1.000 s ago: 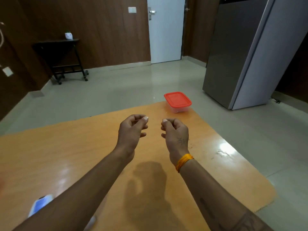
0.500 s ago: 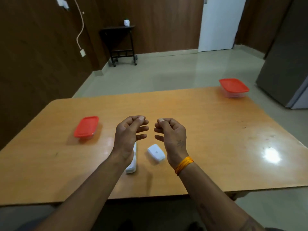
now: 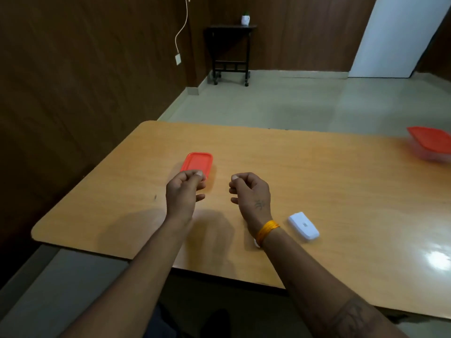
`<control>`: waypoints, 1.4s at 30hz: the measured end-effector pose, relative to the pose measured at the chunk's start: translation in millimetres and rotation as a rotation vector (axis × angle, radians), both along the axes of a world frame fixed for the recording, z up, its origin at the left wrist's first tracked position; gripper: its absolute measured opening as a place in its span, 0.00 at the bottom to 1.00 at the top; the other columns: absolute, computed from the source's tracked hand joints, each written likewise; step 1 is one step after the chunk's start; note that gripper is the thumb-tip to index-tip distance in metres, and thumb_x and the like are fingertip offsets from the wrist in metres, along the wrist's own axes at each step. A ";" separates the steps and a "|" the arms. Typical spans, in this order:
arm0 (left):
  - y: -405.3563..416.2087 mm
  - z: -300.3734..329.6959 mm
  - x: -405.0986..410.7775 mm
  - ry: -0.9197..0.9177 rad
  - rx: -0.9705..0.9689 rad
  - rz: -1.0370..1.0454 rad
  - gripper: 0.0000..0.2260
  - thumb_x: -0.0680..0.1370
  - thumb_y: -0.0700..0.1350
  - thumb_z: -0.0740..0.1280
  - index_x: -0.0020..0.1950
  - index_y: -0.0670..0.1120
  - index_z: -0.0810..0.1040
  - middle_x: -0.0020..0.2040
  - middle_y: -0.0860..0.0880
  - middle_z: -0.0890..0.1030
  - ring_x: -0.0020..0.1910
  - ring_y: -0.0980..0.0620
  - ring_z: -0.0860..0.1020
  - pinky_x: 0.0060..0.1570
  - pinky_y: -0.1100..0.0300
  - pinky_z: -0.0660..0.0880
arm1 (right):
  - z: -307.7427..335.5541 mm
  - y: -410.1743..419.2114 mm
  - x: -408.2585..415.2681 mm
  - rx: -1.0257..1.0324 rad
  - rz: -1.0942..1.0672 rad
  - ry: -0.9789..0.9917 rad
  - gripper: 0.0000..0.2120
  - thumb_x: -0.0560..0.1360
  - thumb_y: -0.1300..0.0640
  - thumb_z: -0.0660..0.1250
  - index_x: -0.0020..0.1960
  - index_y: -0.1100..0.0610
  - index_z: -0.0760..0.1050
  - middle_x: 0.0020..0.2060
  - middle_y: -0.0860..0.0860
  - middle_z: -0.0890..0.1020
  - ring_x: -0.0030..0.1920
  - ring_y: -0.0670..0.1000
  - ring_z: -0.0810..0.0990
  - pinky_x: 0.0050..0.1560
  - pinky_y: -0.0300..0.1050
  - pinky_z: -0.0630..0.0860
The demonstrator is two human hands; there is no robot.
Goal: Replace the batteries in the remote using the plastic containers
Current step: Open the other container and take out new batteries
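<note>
My left hand (image 3: 184, 191) and my right hand (image 3: 251, 191) hover side by side over the wooden table (image 3: 341, 181), fingers loosely curled, thumbs on fingertips, holding nothing. A small container with a red lid (image 3: 197, 163) lies on the table just beyond my left hand. A second red-lidded clear container (image 3: 432, 143) sits at the far right edge of the view. A small white plastic piece (image 3: 303, 226) lies right of my right wrist. A sliver of another white object (image 3: 256, 243) shows under that wrist; the rest is hidden.
A dark wood-panelled wall runs along the left, with a white cable and socket (image 3: 177, 59). A black side table on wheels (image 3: 230, 54) carries a small white pot. A white door (image 3: 400, 35) stands at the back right. The table's near edge is below my forearms.
The view has swung left, from the right red-lidded container to the left one. Both hands keep the same curled pose and spacing, holding nothing.
</note>
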State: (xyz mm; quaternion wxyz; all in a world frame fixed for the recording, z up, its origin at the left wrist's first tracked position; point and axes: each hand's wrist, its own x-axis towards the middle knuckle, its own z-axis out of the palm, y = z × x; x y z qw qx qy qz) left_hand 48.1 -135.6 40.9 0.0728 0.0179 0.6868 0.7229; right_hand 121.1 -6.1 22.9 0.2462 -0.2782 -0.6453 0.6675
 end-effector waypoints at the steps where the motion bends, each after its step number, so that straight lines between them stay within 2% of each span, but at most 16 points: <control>1: -2.7 -2.7 -7.1 -0.007 -0.013 0.026 0.05 0.81 0.43 0.69 0.53 0.46 0.84 0.52 0.45 0.87 0.49 0.50 0.84 0.46 0.51 0.80 | -2.9 -2.9 -8.6 0.023 0.007 -0.015 0.06 0.77 0.51 0.69 0.48 0.52 0.84 0.41 0.48 0.87 0.45 0.52 0.86 0.50 0.58 0.85; 4: -4.4 -10.2 -28.3 -0.035 -0.054 0.094 0.11 0.79 0.44 0.70 0.61 0.46 0.83 0.51 0.51 0.86 0.52 0.48 0.85 0.54 0.51 0.80 | -9.0 -9.2 -35.1 0.132 0.035 -0.069 0.07 0.77 0.54 0.71 0.53 0.52 0.84 0.45 0.48 0.86 0.48 0.52 0.85 0.55 0.57 0.84; 8: -0.7 -14.6 -44.8 -0.041 -0.093 0.125 0.18 0.74 0.49 0.71 0.64 0.49 0.82 0.59 0.49 0.85 0.57 0.48 0.85 0.60 0.44 0.83 | -12.7 -8.3 -61.2 0.228 0.078 -0.131 0.12 0.78 0.58 0.71 0.61 0.53 0.82 0.49 0.47 0.84 0.50 0.50 0.83 0.49 0.43 0.80; 11: 2.8 -14.5 -53.8 -0.007 -0.167 0.124 0.24 0.76 0.49 0.70 0.73 0.48 0.77 0.69 0.48 0.80 0.65 0.47 0.80 0.65 0.45 0.79 | -17.0 -6.9 -76.1 0.383 0.177 -0.215 0.21 0.76 0.61 0.71 0.68 0.50 0.79 0.55 0.49 0.82 0.54 0.51 0.82 0.56 0.46 0.80; 14: 3.8 -18.7 -66.8 -0.091 -0.162 0.097 0.31 0.73 0.51 0.69 0.77 0.47 0.73 0.74 0.45 0.77 0.70 0.44 0.78 0.69 0.43 0.77 | -21.5 -7.7 -91.7 0.558 0.248 -0.272 0.24 0.74 0.63 0.68 0.69 0.50 0.79 0.59 0.54 0.83 0.58 0.55 0.83 0.61 0.50 0.80; 15: 3.1 -23.0 -70.7 -0.121 -0.162 0.080 0.28 0.74 0.51 0.69 0.74 0.48 0.76 0.71 0.44 0.79 0.69 0.42 0.79 0.69 0.42 0.76 | -22.9 -7.9 -95.9 0.583 0.253 -0.275 0.23 0.73 0.64 0.68 0.67 0.51 0.80 0.59 0.55 0.84 0.57 0.55 0.83 0.61 0.50 0.80; 16: 2.3 -22.8 -70.6 -0.142 -0.167 0.059 0.20 0.74 0.50 0.69 0.66 0.50 0.81 0.66 0.44 0.82 0.66 0.41 0.80 0.68 0.40 0.77 | -23.8 -8.3 -99.3 0.597 0.258 -0.272 0.22 0.73 0.63 0.68 0.65 0.51 0.82 0.58 0.55 0.85 0.56 0.55 0.83 0.60 0.49 0.80; 18: 1.9 -27.4 -74.5 -0.147 -0.162 0.045 0.05 0.74 0.50 0.68 0.48 0.55 0.80 0.54 0.47 0.84 0.61 0.39 0.82 0.66 0.38 0.78 | -25.7 -9.0 -103.5 0.620 0.259 -0.257 0.18 0.72 0.63 0.68 0.60 0.52 0.83 0.55 0.53 0.86 0.51 0.53 0.83 0.58 0.47 0.80; 19: 1.4 -26.0 -73.2 -0.146 -0.151 0.046 0.04 0.74 0.49 0.68 0.48 0.55 0.80 0.52 0.48 0.83 0.60 0.40 0.82 0.67 0.39 0.78 | -26.6 -9.0 -104.2 0.629 0.257 -0.246 0.17 0.72 0.64 0.69 0.58 0.52 0.84 0.53 0.53 0.85 0.49 0.52 0.83 0.57 0.47 0.80; 22: -3.8 -22.4 -72.4 -0.154 -0.101 0.043 0.24 0.75 0.47 0.68 0.72 0.47 0.77 0.61 0.48 0.82 0.62 0.44 0.80 0.65 0.46 0.78 | -30.6 -8.2 -102.7 0.697 0.252 -0.180 0.14 0.73 0.64 0.71 0.57 0.54 0.83 0.49 0.54 0.83 0.45 0.50 0.79 0.53 0.47 0.78; 24: -9.1 -22.2 -73.1 -0.122 -0.115 0.020 0.30 0.71 0.45 0.68 0.74 0.47 0.75 0.60 0.48 0.82 0.60 0.43 0.81 0.56 0.49 0.78 | -30.9 -9.0 -99.2 0.760 0.226 -0.121 0.11 0.75 0.60 0.73 0.57 0.54 0.82 0.48 0.54 0.82 0.44 0.51 0.78 0.50 0.48 0.76; 28: -17.0 -14.4 -66.3 0.016 -0.266 -0.118 0.37 0.72 0.45 0.77 0.80 0.52 0.68 0.73 0.50 0.76 0.70 0.46 0.75 0.65 0.49 0.78 | -20.6 -12.7 -86.7 0.856 0.103 0.006 0.08 0.80 0.56 0.72 0.58 0.55 0.80 0.48 0.54 0.86 0.46 0.54 0.83 0.47 0.48 0.80; 30: -16.9 -16.0 -63.4 0.143 -0.367 -0.156 0.39 0.74 0.44 0.79 0.82 0.51 0.65 0.77 0.48 0.73 0.75 0.46 0.71 0.67 0.51 0.75 | -11.7 -14.0 -79.0 0.876 0.081 0.023 0.09 0.81 0.56 0.71 0.60 0.56 0.80 0.50 0.54 0.87 0.48 0.54 0.84 0.49 0.50 0.83; 33: -16.0 -16.0 -55.0 0.297 -0.448 -0.150 0.45 0.72 0.52 0.81 0.83 0.47 0.61 0.79 0.46 0.71 0.77 0.44 0.70 0.69 0.53 0.72 | -1.4 -17.4 -66.0 0.919 0.080 0.056 0.09 0.81 0.56 0.71 0.60 0.56 0.80 0.52 0.54 0.87 0.50 0.55 0.85 0.50 0.49 0.84; 39: -28.9 -14.0 -35.6 0.384 -0.425 -0.099 0.41 0.70 0.55 0.83 0.76 0.47 0.66 0.72 0.45 0.76 0.66 0.48 0.77 0.52 0.67 0.74 | 6.8 -25.1 -39.9 1.018 0.126 0.092 0.11 0.81 0.51 0.69 0.60 0.55 0.81 0.50 0.52 0.85 0.47 0.53 0.82 0.45 0.53 0.83; 42: -41.1 -12.6 -26.1 0.379 -0.342 -0.116 0.39 0.70 0.53 0.83 0.74 0.46 0.68 0.71 0.46 0.78 0.65 0.49 0.79 0.54 0.65 0.79 | 10.5 -26.8 -29.0 1.140 0.098 0.092 0.12 0.80 0.47 0.70 0.59 0.54 0.82 0.50 0.52 0.81 0.50 0.53 0.79 0.43 0.50 0.80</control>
